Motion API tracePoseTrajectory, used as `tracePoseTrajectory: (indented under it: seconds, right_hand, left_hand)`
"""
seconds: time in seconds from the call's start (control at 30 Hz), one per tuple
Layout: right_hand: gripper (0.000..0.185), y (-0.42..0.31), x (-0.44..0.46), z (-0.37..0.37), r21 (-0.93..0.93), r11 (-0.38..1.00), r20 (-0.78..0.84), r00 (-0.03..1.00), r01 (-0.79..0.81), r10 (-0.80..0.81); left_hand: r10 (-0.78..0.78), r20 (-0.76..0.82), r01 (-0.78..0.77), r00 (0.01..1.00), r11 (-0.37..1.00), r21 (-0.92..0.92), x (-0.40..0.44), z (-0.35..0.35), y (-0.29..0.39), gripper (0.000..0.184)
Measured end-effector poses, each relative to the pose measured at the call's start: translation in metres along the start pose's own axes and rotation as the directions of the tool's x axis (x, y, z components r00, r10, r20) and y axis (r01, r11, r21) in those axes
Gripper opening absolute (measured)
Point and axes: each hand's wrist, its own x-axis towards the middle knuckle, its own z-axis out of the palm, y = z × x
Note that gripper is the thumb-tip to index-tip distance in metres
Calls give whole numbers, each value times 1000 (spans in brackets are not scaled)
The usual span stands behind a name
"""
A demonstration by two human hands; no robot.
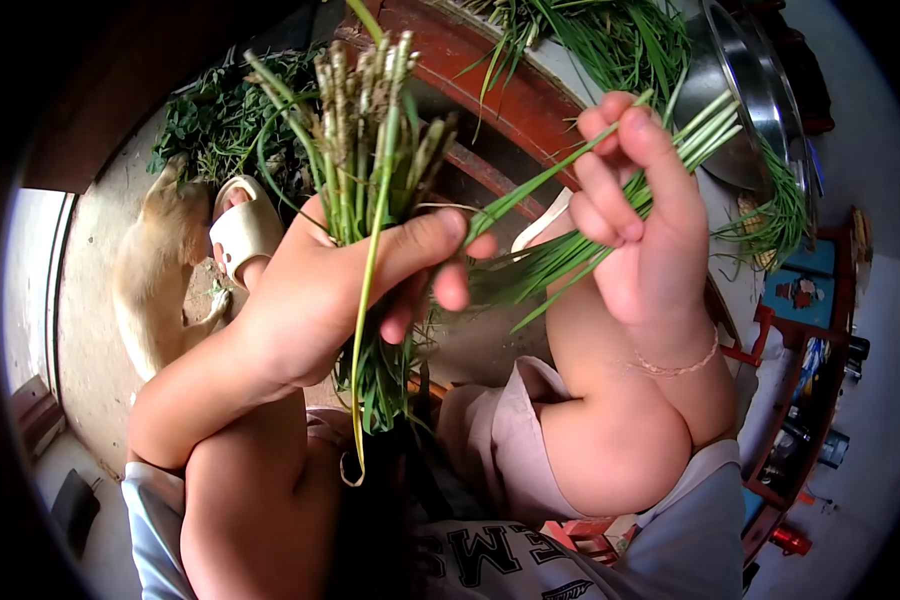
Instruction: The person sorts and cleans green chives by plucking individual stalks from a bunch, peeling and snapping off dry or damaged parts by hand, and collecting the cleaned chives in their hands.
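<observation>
My left hand (300, 290) is closed round a thick bunch of chives (370, 130), their brownish, untrimmed root ends pointing up and green leaves hanging below. A yellowed leaf (368, 290) droops across that hand. My right hand (655, 225) is raised opposite, its fingers curled round a smaller bunch of chives (708, 135) with clean pale ends. Thumb and fingertips of the right hand also pinch one green stalk (545, 185). It stretches across to the thumb of my left hand, where its other end is partly hidden.
Loose chives (630, 45) lie by a metal basin (735, 90) on the red-edged wooden table (510, 110). More chives (785, 210) hang at the right. A pale dog (150, 275) lies on the floor beside my slipper (245, 235), near leafy greens (220, 120). A cluttered shelf (815, 380) stands right.
</observation>
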Motion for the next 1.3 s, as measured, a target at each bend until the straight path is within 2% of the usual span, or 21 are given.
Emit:
tracePoseTrajectory:
  seconds: [0.07, 0.17, 0.37, 0.43, 0.5, 0.57, 0.63, 0.67, 0.7, 0.77, 0.87, 0.9, 0.93, 0.97, 1.03, 1.1, 1.13, 1.17, 1.2, 1.23, 1.3]
  right_hand:
    - [12, -1, 2, -10, 45, 999, 70, 998, -1, -2]
    - [14, 2, 0, -11, 70, 997, 159, 987, -29, 18]
    - [26, 13, -5, -6, -90, 993, 302, 947, -83, 106]
    - [26, 15, -4, -7, -158, 984, 343, 930, -83, 133]
    - [24, 13, -6, -3, -162, 983, 323, 937, -88, 137]
    - [19, 13, -6, 0, -105, 980, 262, 946, -169, 191]
    - [19, 19, -3, -1, -5, 992, 180, 976, -122, 121]
    - [18, 14, -2, -1, -4, 995, 107, 989, -102, 102]
    - [17, 11, 4, -7, 126, 983, 219, 970, -136, 106]
    - [20, 7, 8, -16, 49, 999, 265, 964, -17, 3]
    - [20, 6, 15, -30, 20, 996, 286, 954, 85, -87]
    - [21, 5, 14, -31, 6, 994, 209, 972, 108, -106]
    - [21, 3, 12, -31, -8, 991, 128, 983, 132, -130]
    - [21, 1, 10, -32, -4, 988, 134, 980, 152, -150]
    - [22, -9, 5, -37, 161, 982, 199, 971, 102, -134]
    - [22, -22, -5, -35, 374, 927, 302, 945, 5, -127]
    - [22, -29, -10, -35, 413, 911, 298, 944, 6, -142]
    - [21, -35, -16, -35, 454, 891, 294, 943, 6, -156]
    - [21, -40, -22, -33, 464, 885, 303, 934, 31, -191]
    - [21, -46, -28, -33, 500, 866, 305, 931, 23, -201]
    - [20, -53, -35, -35, 546, 837, 326, 914, 27, -242]
  left_hand:
    - [29, -123, -29, 992, 1000, -1, 1, 1, -1, 15]
    - [149, -163, -142, 975, 989, 50, 1, 1, -5, 13]
    - [128, -97, -122, 987, 990, 66, 4, 3, -5, 12]
    - [176, -94, -173, 980, 984, 41, 5, 5, -9, 14]
    - [143, -54, -142, 988, 990, 24, 7, 4, -8, 17]
    - [189, -61, -189, 980, 982, 5, 7, 7, -10, 19]
    - [200, -43, -203, 979, 976, -74, 9, 7, -11, 18]
    - [218, -78, -213, 973, 974, 77, 9, 8, -11, 13]
    - [271, -86, -262, 959, 960, 101, 13, 6, -19, 12]
    - [350, -119, -330, 929, 931, 156, 23, 2, -42, 15]
    - [204, -181, -193, 962, 978, 75, 27, 2, -40, 12]
    - [140, -183, -137, 973, 990, 29, 27, 3, -35, 12]
    - [176, -194, -177, 965, 984, 12, 26, 4, -33, 13]
    - [143, -206, -156, 968, 987, -46, 29, 5, -34, 16]
    - [89, -199, -122, 976, 980, -160, 19, 8, -23, 20]
    - [184, -251, -221, 950, 967, -129, 8, 11, -14, 23]
    - [126, -296, -158, 947, 984, -87, 1, 12, -5, 24]
    - [122, -354, -171, 927, 979, -110, -2, 11, 0, 26]
    - [227, -364, -295, 903, 945, -142, -7, 10, 4, 26]
    - [238, -445, -326, 863, 936, -131, -11, 10, 12, 25]
    - [272, -466, -385, 842, 907, -168, -14, -9, 14, 19]
